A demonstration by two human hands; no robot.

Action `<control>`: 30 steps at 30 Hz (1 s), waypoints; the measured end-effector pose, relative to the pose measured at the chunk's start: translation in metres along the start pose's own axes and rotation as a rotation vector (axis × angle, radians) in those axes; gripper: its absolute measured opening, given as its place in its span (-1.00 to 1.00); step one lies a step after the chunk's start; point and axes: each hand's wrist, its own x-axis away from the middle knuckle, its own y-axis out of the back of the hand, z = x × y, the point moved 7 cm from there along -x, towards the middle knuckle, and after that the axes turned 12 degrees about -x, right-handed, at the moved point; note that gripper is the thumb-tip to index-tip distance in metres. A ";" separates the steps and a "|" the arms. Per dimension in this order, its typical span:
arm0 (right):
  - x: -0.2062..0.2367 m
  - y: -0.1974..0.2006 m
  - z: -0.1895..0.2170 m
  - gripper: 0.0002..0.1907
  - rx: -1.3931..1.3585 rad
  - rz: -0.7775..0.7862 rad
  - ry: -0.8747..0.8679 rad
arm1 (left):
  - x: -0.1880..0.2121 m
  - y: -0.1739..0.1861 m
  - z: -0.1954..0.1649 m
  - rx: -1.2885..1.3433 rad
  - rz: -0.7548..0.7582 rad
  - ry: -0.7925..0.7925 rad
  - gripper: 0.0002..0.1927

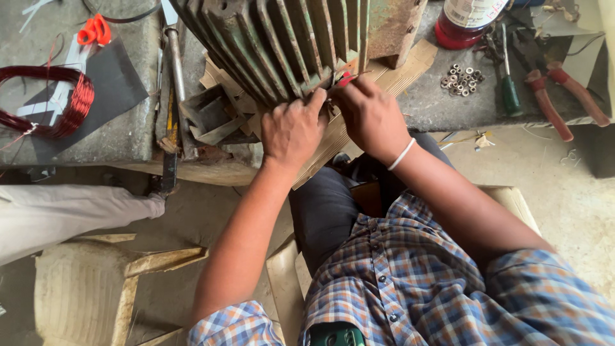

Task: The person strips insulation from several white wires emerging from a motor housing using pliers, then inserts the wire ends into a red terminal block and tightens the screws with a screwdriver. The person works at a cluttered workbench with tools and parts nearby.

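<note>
On the grey bench (122, 138), near its front edge, both hands work at the big green motor (282, 45), the left hand (291, 131) curled shut against it, the right hand (370, 115) pinching a small red piece (344, 80), so this job looks only partly done.

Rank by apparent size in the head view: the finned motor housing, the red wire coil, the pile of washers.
1. finned motor housing, largest though cropped by the frame
2. red wire coil
3. pile of washers, smallest
</note>
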 end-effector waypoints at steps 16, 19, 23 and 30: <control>0.043 -0.020 0.004 -0.44 -0.244 -0.087 -0.170 | 0.003 0.009 -0.007 0.032 -0.207 -0.042 -0.78; 0.048 -0.029 0.004 -0.30 -0.305 -0.067 -0.263 | 0.001 0.012 -0.004 0.027 -0.194 -0.061 -0.85; 0.055 -0.046 -0.013 -0.29 -0.734 -0.064 -0.487 | -0.002 0.018 -0.004 0.063 -0.197 -0.121 -0.80; 0.067 -0.044 -0.025 -0.29 -1.341 0.120 -0.731 | -0.010 0.029 -0.013 -0.013 -0.162 -0.119 -0.94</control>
